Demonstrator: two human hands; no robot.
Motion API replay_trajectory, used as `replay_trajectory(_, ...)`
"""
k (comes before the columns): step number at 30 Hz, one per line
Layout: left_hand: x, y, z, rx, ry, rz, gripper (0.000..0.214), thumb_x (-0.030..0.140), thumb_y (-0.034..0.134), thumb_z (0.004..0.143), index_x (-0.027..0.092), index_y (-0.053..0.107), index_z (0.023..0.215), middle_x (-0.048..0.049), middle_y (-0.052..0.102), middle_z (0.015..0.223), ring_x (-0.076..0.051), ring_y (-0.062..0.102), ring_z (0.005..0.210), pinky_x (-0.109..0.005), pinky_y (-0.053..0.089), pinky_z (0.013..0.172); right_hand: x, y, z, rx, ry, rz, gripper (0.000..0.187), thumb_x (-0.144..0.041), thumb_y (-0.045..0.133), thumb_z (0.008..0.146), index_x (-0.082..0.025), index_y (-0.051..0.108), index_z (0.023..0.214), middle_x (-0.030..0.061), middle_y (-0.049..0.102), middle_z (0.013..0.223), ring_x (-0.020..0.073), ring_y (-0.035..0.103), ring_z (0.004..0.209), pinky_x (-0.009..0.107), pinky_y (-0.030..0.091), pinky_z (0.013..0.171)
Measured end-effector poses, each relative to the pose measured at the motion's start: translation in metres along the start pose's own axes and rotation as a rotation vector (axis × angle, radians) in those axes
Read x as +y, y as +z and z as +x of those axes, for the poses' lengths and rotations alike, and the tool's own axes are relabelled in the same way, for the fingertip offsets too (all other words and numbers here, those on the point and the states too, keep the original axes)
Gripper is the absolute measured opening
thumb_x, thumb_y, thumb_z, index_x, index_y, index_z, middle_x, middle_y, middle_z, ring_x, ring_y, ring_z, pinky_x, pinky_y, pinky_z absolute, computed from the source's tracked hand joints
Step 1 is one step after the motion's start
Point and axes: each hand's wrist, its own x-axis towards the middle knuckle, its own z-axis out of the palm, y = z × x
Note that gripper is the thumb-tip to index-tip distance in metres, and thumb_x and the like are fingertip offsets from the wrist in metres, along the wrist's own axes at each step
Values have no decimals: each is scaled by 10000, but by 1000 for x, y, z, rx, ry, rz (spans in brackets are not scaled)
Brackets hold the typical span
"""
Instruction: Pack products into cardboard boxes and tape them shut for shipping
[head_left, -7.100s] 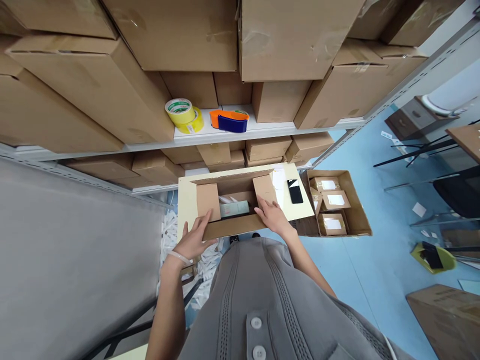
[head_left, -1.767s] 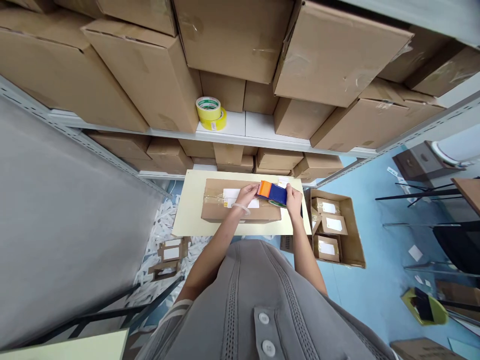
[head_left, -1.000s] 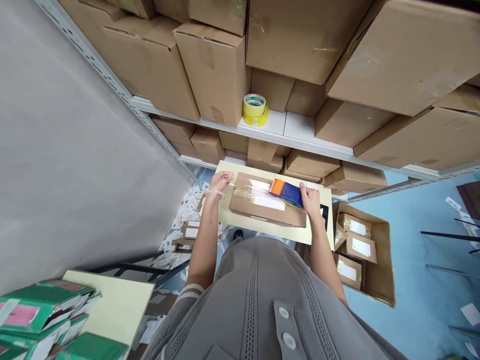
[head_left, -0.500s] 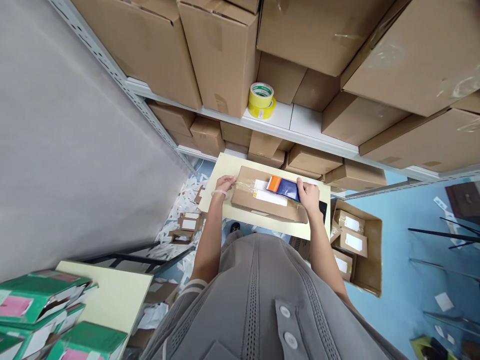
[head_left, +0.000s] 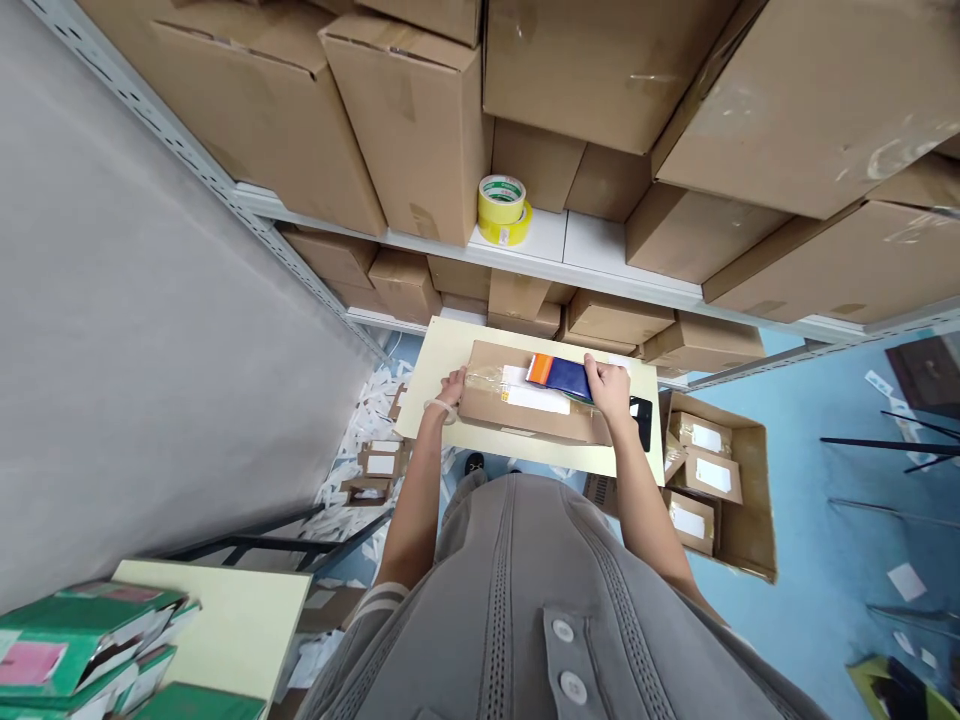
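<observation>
A long cardboard box (head_left: 517, 418) lies on a small cream table (head_left: 431, 345), with clear tape around its left end and a white label (head_left: 534, 392) on top. My left hand (head_left: 451, 386) grips the box's left end, its fingers partly hidden against the cardboard. In my right hand (head_left: 609, 388) is a blue and orange tape dispenser (head_left: 566, 377), held low over the top of the box, its orange end pointing left. My right fingers are wrapped around its rear part. A black phone (head_left: 641, 422) lies on the table just right of my right hand.
Two yellow tape rolls (head_left: 502, 212) are stacked on a shelf (head_left: 592, 250) full of cartons. An open carton (head_left: 750, 500) with several labelled boxes stands right of the table. Green boxes (head_left: 82, 640) sit on another table at lower left; paper scraps (head_left: 356, 430) cover the floor.
My left hand has moved down slightly and now presses against the box's left end. My right hand, with the tape dispenser, has hardly moved over the box. The view has shifted a little.
</observation>
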Motion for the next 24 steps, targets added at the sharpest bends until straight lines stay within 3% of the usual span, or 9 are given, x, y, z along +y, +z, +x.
replay_trajectory(3,3,-2,-5,38,4,84,375,507,463,932,212,589,1127,-155,595,1161,-280,579,1208,-391,522,919,1,1,0,-6,-3,10,658,-654,214,981,-233,309,485,35,434,448,155,366,470,327,229,566)
replay_trajectory(6,18,0,-12,149,85,151,450,420,392,965,153,526,1302,-216,481,1406,-296,447,1381,-447,377,1125,1,2,0,-4,1,23,655,-656,227,976,-233,302,483,38,442,446,157,368,466,323,227,569)
replay_trajectory(10,42,19,-25,185,406,314,550,365,304,997,171,372,1507,-126,266,1638,-241,195,1533,-439,119,1256,2,2,-2,-10,5,33,656,-664,223,973,-232,285,484,41,451,447,161,392,466,321,228,567)
replay_trajectory(13,50,36,-31,160,613,538,600,356,286,999,169,289,1569,-97,226,1661,-255,101,1556,-507,-2,1257,2,1,-4,-24,-12,33,657,-656,216,978,-229,280,483,38,454,446,160,401,461,315,235,566)
replay_trajectory(20,49,45,-32,187,615,730,622,354,243,1006,167,209,1599,-69,188,1669,-248,70,1560,-536,-80,1240,-2,-2,-1,-95,-51,-56,660,-591,254,998,-216,366,465,49,498,458,172,465,486,312,229,586)
replay_trajectory(24,52,45,-30,200,606,760,610,342,222,1010,184,207,1599,-60,193,1668,-241,70,1560,-549,-86,1235,-1,-17,9,-133,-89,-136,660,-560,267,1003,-211,393,456,56,491,452,187,509,526,320,205,591)
